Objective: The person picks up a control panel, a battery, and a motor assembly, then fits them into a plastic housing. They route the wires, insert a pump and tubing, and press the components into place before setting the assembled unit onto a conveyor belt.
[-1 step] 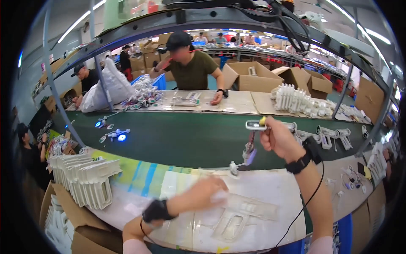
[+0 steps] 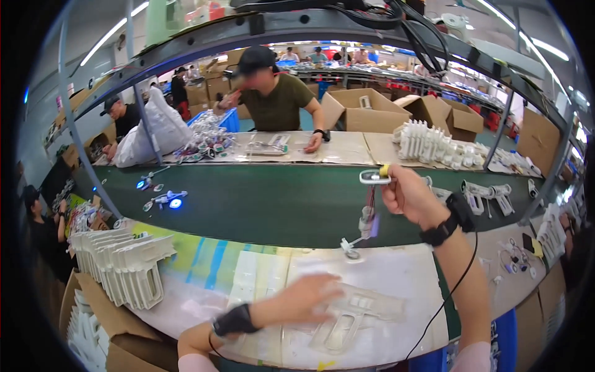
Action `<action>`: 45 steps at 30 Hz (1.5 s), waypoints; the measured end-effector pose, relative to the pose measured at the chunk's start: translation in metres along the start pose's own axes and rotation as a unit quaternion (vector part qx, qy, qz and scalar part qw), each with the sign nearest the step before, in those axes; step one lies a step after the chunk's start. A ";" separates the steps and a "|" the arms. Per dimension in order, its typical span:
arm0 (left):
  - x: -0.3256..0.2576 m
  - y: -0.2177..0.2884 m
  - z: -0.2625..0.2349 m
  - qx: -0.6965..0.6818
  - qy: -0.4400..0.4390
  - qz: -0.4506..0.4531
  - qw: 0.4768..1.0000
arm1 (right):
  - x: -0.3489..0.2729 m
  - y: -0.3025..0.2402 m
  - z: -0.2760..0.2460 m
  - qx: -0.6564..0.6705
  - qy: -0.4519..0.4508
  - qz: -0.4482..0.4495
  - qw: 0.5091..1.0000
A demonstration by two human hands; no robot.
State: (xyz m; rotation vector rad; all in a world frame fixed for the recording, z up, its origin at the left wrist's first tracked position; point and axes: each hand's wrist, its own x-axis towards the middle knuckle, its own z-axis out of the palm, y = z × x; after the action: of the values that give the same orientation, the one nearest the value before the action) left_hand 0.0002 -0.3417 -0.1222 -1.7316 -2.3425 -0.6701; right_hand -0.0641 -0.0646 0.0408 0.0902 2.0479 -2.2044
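Over belt point(image 2: 266, 198), white part point(image 2: 367, 182) in right hand point(image 2: 409, 195), any lettering illegible

White tube lights point(image 2: 550, 49) (slanting overhead) shine above a grey metal beam point(image 2: 288, 23) and a distant workbench point(image 2: 347, 72).

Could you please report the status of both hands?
Right hand holding wired white part over belt. Left hand open, blurred, near pistol-shaped piece; contact unclear. Nothing visibly blocking either hand.

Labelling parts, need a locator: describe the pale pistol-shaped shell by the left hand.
Find the green belt, then the worktop on its near side. On the white sheet, just right of the left hand, lies the pistol-shaped shell. It lies flat and alone, unlike the stacked shells farther left.
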 end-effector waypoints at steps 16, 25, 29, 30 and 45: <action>0.141 0.028 -0.044 -0.175 0.370 -0.167 0.897 | -0.044 -0.022 -0.037 -0.023 -0.032 0.052 0.998; 0.172 -0.015 -0.069 -0.594 0.157 -0.139 0.777 | -0.058 -0.015 -0.017 0.022 -0.049 0.021 0.998; 0.175 -0.011 -0.075 -0.578 0.218 -0.112 0.778 | -0.060 -0.013 -0.024 0.046 -0.048 -0.006 0.998; 0.175 -0.003 -0.084 -0.565 0.239 -0.093 0.785 | -0.061 -0.014 -0.025 0.049 -0.049 -0.032 0.997; 0.138 -0.019 -0.098 -0.176 0.306 -0.219 0.910 | -0.075 -0.002 -0.025 -0.035 0.100 -0.154 0.982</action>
State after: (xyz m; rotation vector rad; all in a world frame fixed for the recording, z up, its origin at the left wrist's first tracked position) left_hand -0.0753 -0.2694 0.0122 -0.8567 -2.2165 -1.5276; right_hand 0.0089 -0.0355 0.0504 -0.0163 2.3873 -2.3814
